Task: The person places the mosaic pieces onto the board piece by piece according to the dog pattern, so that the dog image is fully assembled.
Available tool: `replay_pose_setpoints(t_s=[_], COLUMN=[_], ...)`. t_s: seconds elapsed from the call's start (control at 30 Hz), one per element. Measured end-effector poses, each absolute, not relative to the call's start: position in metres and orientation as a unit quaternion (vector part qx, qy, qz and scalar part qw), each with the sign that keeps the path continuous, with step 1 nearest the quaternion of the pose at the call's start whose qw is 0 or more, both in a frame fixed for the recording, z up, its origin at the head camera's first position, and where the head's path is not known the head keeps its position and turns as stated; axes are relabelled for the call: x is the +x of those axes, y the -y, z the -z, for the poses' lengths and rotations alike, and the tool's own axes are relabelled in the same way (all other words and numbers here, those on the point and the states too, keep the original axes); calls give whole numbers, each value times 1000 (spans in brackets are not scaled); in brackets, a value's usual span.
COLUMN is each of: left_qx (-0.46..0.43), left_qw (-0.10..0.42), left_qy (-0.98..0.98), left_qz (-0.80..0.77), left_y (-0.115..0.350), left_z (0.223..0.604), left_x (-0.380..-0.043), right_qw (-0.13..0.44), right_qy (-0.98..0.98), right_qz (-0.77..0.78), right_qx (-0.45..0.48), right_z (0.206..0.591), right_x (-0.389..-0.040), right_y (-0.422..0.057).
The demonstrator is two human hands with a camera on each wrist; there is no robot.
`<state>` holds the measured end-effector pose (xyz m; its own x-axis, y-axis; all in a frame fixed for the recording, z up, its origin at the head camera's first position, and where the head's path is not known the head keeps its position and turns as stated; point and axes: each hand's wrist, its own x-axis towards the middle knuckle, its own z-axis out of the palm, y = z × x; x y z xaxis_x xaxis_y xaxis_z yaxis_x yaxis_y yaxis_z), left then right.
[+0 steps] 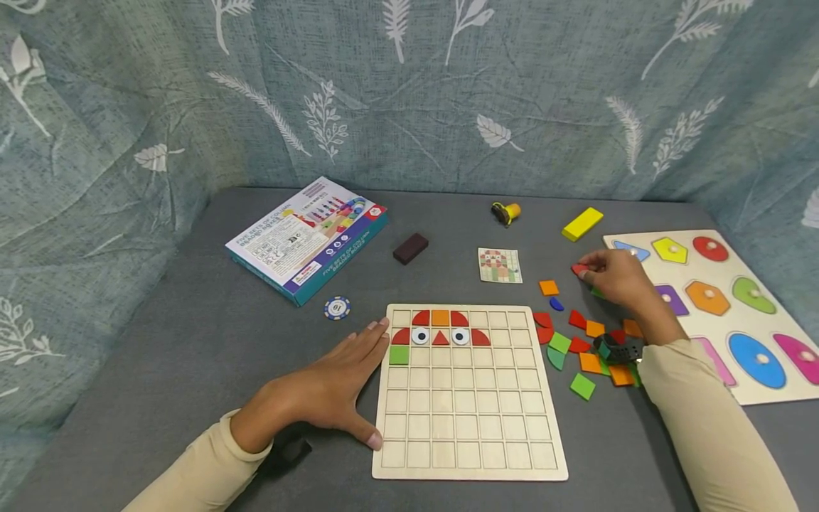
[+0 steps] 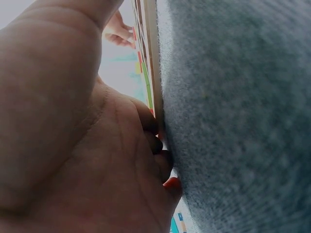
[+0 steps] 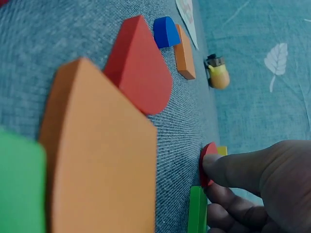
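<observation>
A wooden grid board (image 1: 473,419) lies flat on the table with red, orange and green pieces and two eye discs in its upper rows. Against its left edge rests my left hand (image 1: 326,387), fingers stretched out and thumb spread; in the left wrist view the palm (image 2: 97,155) stands beside the board's side (image 2: 154,73). My right hand (image 1: 617,277) pinches a red piece (image 1: 579,269) between thumb and fingers, beyond the loose pieces. In the right wrist view that red piece (image 3: 208,165) is partly covered by the thumb, with a green piece (image 3: 197,208) just below it.
Loose orange, green and red pieces (image 1: 582,386) lie right of the board. Around them are a pattern card (image 1: 515,274), a shape puzzle board (image 1: 687,331), a yellow block (image 1: 582,224), a dark brown block (image 1: 411,249), a poker chip (image 1: 337,308) and a box (image 1: 307,235).
</observation>
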<state>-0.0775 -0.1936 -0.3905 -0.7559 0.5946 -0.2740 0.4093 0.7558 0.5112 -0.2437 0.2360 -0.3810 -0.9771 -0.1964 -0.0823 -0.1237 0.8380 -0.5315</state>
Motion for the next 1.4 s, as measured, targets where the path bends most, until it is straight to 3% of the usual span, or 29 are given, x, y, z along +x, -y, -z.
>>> replay_pose_setpoints(t_s=[0.77,1.4], left_qx=[286,287], left_qw=[205,206], left_qy=[-911,-911], left_qz=[-213,-211], left_y=[193,193], left_z=[390,391], left_x=[-77,-78], right_qw=[34,62], right_qy=[-959,-957], right_qz=[272,266], right_qx=[-78,-95], right_z=[385,381], right_x=[-242,-240], right_y=[-234,-237])
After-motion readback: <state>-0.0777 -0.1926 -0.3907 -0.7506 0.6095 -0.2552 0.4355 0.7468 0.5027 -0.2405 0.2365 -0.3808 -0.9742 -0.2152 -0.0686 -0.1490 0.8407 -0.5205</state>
